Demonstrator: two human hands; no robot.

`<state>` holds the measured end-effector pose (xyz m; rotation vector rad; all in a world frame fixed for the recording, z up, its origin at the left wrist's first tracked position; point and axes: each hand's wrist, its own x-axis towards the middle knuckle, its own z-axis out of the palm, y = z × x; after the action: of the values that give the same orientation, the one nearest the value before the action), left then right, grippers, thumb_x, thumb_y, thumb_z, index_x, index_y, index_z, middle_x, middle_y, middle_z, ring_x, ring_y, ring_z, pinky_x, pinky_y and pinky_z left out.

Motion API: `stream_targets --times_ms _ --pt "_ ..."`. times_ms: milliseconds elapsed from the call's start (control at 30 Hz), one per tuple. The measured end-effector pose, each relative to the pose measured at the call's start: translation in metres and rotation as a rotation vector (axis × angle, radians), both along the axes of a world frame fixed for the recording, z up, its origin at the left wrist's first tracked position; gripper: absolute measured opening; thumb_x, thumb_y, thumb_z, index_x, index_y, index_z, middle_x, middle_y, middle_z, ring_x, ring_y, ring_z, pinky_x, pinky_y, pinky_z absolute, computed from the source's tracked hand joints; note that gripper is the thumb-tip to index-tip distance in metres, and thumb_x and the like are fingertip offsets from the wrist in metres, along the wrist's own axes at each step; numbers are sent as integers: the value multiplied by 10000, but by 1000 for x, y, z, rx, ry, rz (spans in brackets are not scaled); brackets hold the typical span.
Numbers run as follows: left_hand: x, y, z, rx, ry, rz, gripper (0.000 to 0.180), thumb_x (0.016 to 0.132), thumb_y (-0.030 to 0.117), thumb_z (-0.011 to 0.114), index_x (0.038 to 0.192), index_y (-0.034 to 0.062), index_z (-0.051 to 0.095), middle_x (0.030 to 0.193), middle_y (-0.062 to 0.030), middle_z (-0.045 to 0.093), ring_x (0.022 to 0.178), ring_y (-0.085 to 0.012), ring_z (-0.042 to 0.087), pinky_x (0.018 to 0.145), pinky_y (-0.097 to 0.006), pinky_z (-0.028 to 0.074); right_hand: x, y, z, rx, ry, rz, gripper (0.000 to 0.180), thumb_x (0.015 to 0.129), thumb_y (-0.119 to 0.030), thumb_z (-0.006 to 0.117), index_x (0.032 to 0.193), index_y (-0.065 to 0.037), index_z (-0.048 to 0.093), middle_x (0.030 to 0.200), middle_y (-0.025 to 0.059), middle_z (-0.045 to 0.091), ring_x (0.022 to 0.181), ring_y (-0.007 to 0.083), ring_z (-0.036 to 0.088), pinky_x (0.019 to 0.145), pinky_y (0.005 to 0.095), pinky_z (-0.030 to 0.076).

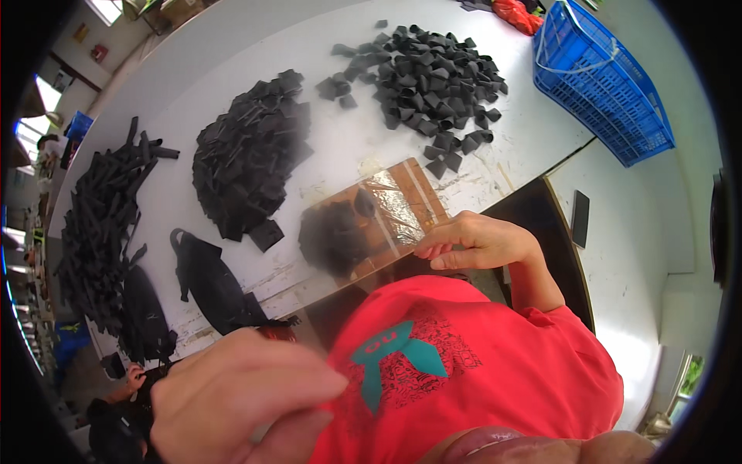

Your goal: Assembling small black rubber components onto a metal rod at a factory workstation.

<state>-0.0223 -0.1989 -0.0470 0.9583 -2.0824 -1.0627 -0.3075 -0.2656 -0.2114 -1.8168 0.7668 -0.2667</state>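
Two bare hands are working at a white table: the right hand is pinching the near edge of a tilted mirror-like panel, while the left hand, blurred, is seemingly clenching on something unseen. Since only fingertips are gripping the propped panel, it may be slipping toward the black fabric pieces.

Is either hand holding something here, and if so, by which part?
The right hand grips a flat reflective sheet by its near right edge, tilted over the white table. The left hand is blurred; whether it pinches anything cannot be told.
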Motion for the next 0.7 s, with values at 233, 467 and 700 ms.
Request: stream_targets --times_ms 233,467,700 --pt "8 18 -82 -18 128 -745 273 813 192 586 953 -43 587 810 -163 597 624 -214 581 541 -263 449 -7 4 -15 8 -44 -21 255 842 -146 586 1030 26 590 883 132 641 809 216 626 699 298 493" --pt "11 35 -98 -102 395 -677 172 779 34 577 928 -48 593 900 -187 567 717 -264 573 577 -320 470 0 6 -16 98 14 -17 294 847 -153 595 1071 36 578 918 155 652 825 225 640 721 312 506" --pt "-2 44 -114 -845 715 495 88 736 10 568 734 -73 541 608 -110 560 394 -205 489 360 -260 399 1 -5 -17 99 151 -57 216 823 -111 612 978 40 604 853 110 650 777 165 617 709 279 483"
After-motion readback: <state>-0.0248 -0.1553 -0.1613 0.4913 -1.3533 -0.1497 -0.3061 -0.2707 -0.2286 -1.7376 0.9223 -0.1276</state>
